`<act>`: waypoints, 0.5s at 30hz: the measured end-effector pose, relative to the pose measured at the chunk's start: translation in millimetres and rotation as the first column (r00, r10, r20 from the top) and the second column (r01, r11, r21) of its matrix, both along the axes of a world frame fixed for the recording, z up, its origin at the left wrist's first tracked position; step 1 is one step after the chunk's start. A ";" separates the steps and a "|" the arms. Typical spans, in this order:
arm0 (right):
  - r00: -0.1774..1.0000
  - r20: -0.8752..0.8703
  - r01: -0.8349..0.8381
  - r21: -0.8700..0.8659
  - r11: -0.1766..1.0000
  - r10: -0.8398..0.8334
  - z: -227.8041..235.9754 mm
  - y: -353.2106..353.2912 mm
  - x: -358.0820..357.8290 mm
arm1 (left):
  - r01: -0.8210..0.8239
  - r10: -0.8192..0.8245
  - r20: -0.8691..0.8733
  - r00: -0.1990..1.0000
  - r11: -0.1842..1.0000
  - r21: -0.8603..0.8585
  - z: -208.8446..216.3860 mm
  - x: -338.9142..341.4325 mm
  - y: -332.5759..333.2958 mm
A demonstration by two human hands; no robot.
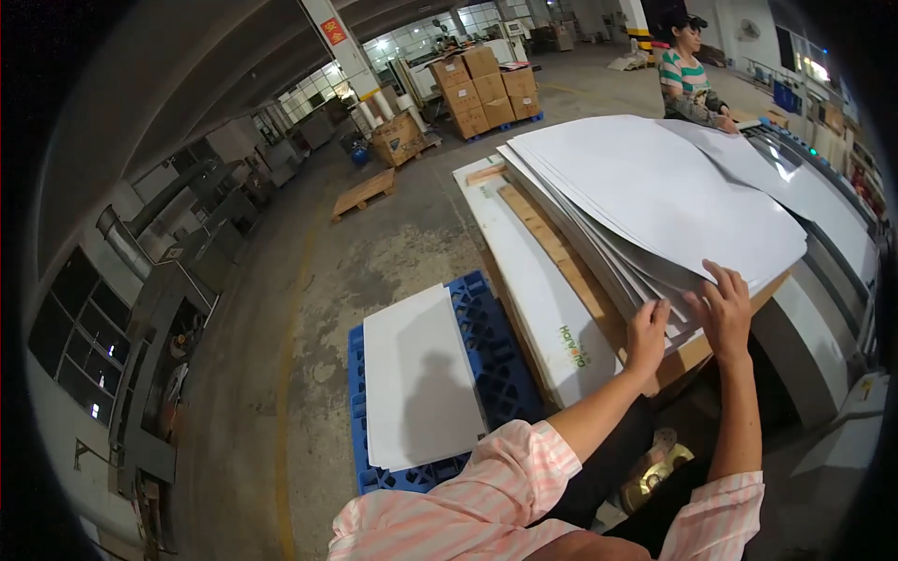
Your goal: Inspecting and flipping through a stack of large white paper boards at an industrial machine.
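A tall stack of large white paper sheets [636, 187] lies in front of me to the right, its upper sheets bowed and fanned apart along the left and near edges. At the near left corner of the stack, my left hand [647, 338] is closed on the sheet edges, fingers bent. Just right of it, my right hand [725, 313] curls its fingers over the near edge of the upper sheets and grips them. Its thumb lies low among the sheet edges. How many sheets each hand has cannot be seen.
Left of the stack is a long white board [552, 299] with a wooden strip [561, 257]. Lower down, a blue pallet [494, 346] bears white sheets [416, 374]. A co-worker [690, 79] stands at the far right beside a machine [832, 206]. Cardboard boxes [482, 89] stand behind.
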State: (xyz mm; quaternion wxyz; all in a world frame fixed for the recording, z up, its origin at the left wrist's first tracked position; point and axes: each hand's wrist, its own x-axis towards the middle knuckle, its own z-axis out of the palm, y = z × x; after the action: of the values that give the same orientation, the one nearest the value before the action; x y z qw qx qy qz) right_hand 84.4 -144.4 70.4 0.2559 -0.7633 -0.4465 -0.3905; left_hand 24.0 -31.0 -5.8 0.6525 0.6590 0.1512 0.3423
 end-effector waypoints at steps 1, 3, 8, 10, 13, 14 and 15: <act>1.000 0.004 -0.007 0.002 1.000 0.007 -1.7 2.1 -0.8 | -0.007 0.007 0.004 1.000 1.000 0.002 -3.4 -0.8 2.1; 0.996 -0.086 -0.015 -0.072 0.997 0.009 0.3 2.7 -3.5 | 0.072 -0.072 0.003 0.997 0.993 -0.089 1.7 -5.5 -0.4; 0.686 -0.679 -0.089 0.278 0.956 0.262 -26.9 9.3 20.1 | 0.145 -0.145 -0.001 0.989 0.986 -0.085 5.8 -2.0 -6.0; 0.515 -0.747 0.029 0.505 0.862 0.420 -17.6 15.2 23.0 | 0.120 -0.119 0.024 0.993 0.990 -0.073 -2.0 -1.3 -1.0; 0.322 -0.713 0.268 0.699 0.663 0.622 -4.1 16.4 15.3 | 0.142 -0.140 0.033 0.990 0.985 -0.101 2.8 -2.5 -4.1; 0.446 -0.697 0.183 0.685 0.705 0.562 -3.1 17.4 8.3 | 0.163 -0.162 0.017 0.987 0.977 -0.140 3.0 -4.2 -6.5; 0.564 -0.658 0.104 0.656 0.748 0.499 -3.5 16.3 4.3 | 0.166 -0.165 0.018 0.986 0.976 -0.142 1.4 -3.9 -7.2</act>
State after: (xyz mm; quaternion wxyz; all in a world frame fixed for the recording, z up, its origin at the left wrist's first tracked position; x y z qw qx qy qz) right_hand 88.7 -128.1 66.9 0.7130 -0.6619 -0.2115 -0.0937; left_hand 20.1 -38.2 -4.4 0.7246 0.6198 0.1177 0.2773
